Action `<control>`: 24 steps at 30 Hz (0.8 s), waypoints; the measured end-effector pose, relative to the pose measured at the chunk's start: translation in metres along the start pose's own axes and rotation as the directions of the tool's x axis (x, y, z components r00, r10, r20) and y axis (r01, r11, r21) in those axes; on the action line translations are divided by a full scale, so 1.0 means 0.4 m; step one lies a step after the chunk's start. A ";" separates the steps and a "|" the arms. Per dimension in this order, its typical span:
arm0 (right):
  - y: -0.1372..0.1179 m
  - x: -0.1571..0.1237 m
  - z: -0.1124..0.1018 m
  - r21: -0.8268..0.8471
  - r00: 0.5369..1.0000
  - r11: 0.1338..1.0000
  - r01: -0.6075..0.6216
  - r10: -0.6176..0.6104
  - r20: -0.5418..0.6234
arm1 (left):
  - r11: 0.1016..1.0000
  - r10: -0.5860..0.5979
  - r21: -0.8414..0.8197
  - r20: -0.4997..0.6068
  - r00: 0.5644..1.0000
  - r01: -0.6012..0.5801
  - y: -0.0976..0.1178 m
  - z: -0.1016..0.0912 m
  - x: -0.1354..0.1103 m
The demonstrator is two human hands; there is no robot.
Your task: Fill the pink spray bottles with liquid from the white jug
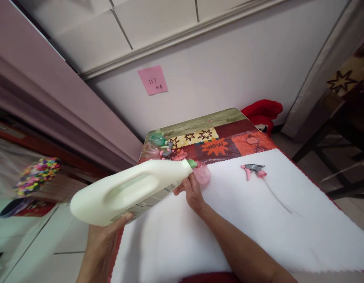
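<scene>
A large pale green-white detergent jug (pixel 140 186) is tilted over the table, its base at the left and its green spout (pixel 193 163) pointing right. My left hand (pixel 106 234) grips it from below near the base, with the thumb on the label side. My right hand (pixel 193 192) holds the jug's underside close to the neck, its fingers partly hidden. Just beyond that hand stands a translucent pink bottle (pixel 203 175), its opening right by the spout; whether liquid flows cannot be seen. A grey and pink trigger sprayer head (pixel 254 169) with a thin tube lies to the right.
A white cloth (pixel 258 236) covers most of the table. At its back left are a green spray bottle (pixel 157 137) and a pink spray bottle (pixel 150 151). A wall with a pink note (pixel 153 80) rises behind; a red item (pixel 263 112) is beyond the far right corner.
</scene>
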State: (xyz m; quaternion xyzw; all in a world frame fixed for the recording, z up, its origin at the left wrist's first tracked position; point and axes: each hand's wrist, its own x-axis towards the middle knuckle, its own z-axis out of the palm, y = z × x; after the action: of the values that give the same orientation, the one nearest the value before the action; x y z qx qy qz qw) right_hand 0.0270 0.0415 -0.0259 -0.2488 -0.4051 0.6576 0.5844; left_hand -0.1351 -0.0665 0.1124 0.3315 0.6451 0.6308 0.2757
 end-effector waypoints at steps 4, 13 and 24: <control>-0.004 -0.001 0.000 0.001 1.000 1.000 -0.002 0.002 -0.001 | 1.000 -0.007 -0.004 0.015 1.000 0.007 0.007 0.005 -0.009; -0.005 -0.001 0.000 0.000 1.000 1.000 0.017 -0.017 0.008 | 1.000 -0.004 -0.023 0.007 1.000 0.005 0.009 0.011 -0.013; -0.003 -0.001 0.000 0.000 1.000 1.000 0.014 -0.014 0.008 | 1.000 -0.012 -0.016 0.009 1.000 0.012 0.014 0.012 -0.015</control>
State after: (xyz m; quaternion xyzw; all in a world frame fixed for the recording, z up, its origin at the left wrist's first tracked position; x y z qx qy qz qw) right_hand 0.0278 0.0411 -0.0251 -0.2434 -0.4093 0.6545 0.5872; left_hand -0.1273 -0.0682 0.1172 0.3282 0.6407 0.6329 0.2851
